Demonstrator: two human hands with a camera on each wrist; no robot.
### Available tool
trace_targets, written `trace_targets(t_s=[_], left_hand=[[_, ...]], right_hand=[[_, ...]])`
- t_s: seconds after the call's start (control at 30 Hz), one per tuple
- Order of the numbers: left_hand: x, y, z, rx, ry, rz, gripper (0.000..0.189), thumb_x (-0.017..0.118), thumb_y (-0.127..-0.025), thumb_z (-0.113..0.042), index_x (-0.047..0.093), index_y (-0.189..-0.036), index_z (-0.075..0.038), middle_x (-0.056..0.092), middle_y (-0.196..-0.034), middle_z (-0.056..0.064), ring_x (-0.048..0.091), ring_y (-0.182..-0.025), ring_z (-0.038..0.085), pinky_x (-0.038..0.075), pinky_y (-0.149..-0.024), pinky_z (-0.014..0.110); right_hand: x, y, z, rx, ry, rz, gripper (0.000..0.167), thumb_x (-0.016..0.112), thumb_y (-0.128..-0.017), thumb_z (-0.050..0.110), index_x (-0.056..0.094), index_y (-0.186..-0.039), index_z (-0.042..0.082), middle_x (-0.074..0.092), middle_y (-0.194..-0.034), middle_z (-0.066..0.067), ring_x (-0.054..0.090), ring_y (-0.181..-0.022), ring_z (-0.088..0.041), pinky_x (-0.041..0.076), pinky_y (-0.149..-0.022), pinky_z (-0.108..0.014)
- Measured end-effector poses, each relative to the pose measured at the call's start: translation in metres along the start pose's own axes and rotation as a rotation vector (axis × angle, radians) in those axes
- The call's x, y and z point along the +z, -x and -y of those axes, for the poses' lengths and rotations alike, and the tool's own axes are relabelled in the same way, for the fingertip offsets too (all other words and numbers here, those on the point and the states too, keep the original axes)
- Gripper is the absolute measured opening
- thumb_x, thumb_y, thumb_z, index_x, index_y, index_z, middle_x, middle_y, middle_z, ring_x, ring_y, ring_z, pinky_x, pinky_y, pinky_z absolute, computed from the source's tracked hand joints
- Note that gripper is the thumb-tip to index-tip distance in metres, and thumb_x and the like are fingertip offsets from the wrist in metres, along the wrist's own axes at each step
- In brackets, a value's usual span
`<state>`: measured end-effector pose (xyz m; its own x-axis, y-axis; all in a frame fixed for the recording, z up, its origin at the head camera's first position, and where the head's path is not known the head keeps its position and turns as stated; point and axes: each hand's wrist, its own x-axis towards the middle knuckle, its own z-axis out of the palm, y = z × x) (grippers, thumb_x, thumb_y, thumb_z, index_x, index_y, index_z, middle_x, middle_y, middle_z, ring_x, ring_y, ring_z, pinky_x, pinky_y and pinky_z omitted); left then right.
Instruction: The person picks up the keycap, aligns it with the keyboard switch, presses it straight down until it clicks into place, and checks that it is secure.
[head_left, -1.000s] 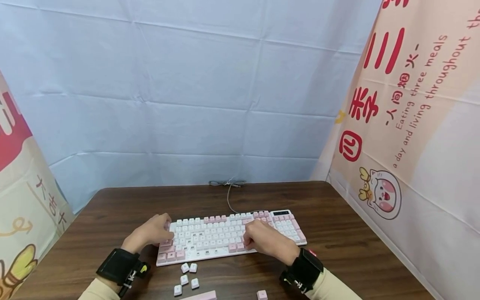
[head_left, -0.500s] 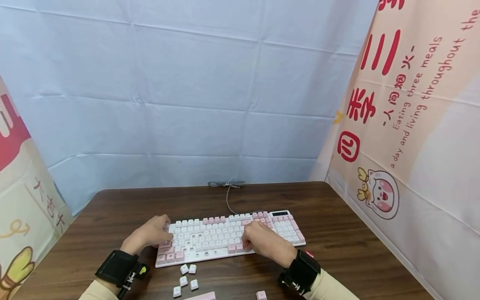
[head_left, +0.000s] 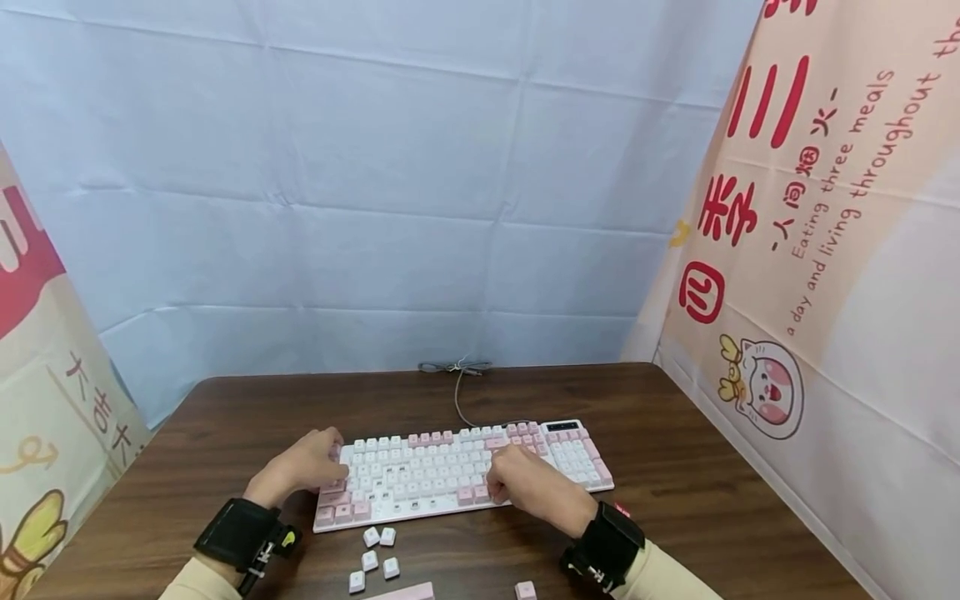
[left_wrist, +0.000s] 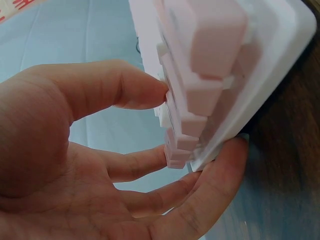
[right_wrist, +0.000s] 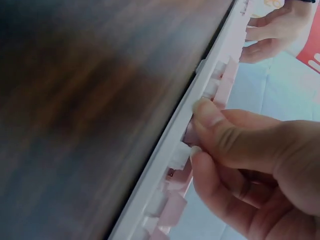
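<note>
A white and pink keyboard (head_left: 420, 477) lies across the table, with bare spots among its keys at the lower left and along the front row. At its left end my left hand (head_left: 303, 463) grips the frame. The thumb (left_wrist: 142, 92) rests on the key tops there, and the other fingers reach the side edge. Over the front row, right of the middle, my right hand (head_left: 531, 481) is bent down. Its thumb and index finger pinch a pink keycap (right_wrist: 190, 134), mostly covered by the fingertips.
In front of the keyboard lie several loose white keycaps (head_left: 370, 561), a long pink keycap (head_left: 408, 592) and a small pink keycap (head_left: 525, 591). A bundled cable (head_left: 457, 367) sits at the table's back edge. Cloth hangs behind and at both sides.
</note>
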<state>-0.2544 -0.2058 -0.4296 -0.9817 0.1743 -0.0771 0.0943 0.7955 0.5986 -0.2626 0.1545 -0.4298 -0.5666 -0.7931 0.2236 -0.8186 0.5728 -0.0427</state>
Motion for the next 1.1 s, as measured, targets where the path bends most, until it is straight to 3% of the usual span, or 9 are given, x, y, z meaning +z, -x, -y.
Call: trace_targets(t_s=[0.2,0.4,0.83,1.1], left_hand=[[0.000,-0.002,0.002,0.000,-0.004,0.002,0.053,0.072,-0.088,-0.011,0.052,-0.132,0.012,0.057,-0.113,0.022,0.055,-0.079,0.021,0.048,-0.063,0.034],[-0.001,-0.003,-0.001,-0.005,-0.016,0.000,0.054,0.073,-0.088,-0.011,0.052,-0.132,0.012,0.057,-0.111,0.021,0.055,-0.076,0.020,0.047,-0.062,0.033],[-0.004,-0.005,-0.003,-0.014,-0.062,0.006,0.055,0.074,-0.088,-0.014,0.053,-0.132,0.012,0.058,-0.118,0.025,0.057,-0.092,0.026,0.051,-0.071,0.036],[-0.001,-0.005,-0.002,-0.020,-0.061,0.014,0.056,0.074,-0.088,-0.014,0.053,-0.132,0.012,0.059,-0.119,0.026,0.057,-0.093,0.027,0.051,-0.073,0.037]], right_hand=[[-0.004,0.001,-0.004,-0.014,-0.045,0.025,0.014,0.086,-0.080,0.009,0.077,-0.070,0.015,0.067,-0.069,0.008,0.052,-0.065,0.006,0.042,-0.061,-0.008],[-0.009,0.002,-0.004,-0.029,-0.035,0.041,0.011,0.084,-0.083,0.008,0.078,-0.076,0.014,0.070,-0.073,0.006,0.059,-0.070,0.001,0.044,-0.063,-0.010],[-0.014,0.002,-0.006,-0.035,0.025,0.006,0.012,0.085,-0.082,0.010,0.077,-0.078,0.017,0.072,-0.076,0.007,0.064,-0.071,-0.002,0.048,-0.065,-0.015],[-0.017,0.005,-0.005,-0.011,-0.020,0.026,0.006,0.084,-0.085,0.015,0.079,-0.083,0.017,0.074,-0.079,0.006,0.065,-0.070,-0.005,0.047,-0.064,-0.016]])
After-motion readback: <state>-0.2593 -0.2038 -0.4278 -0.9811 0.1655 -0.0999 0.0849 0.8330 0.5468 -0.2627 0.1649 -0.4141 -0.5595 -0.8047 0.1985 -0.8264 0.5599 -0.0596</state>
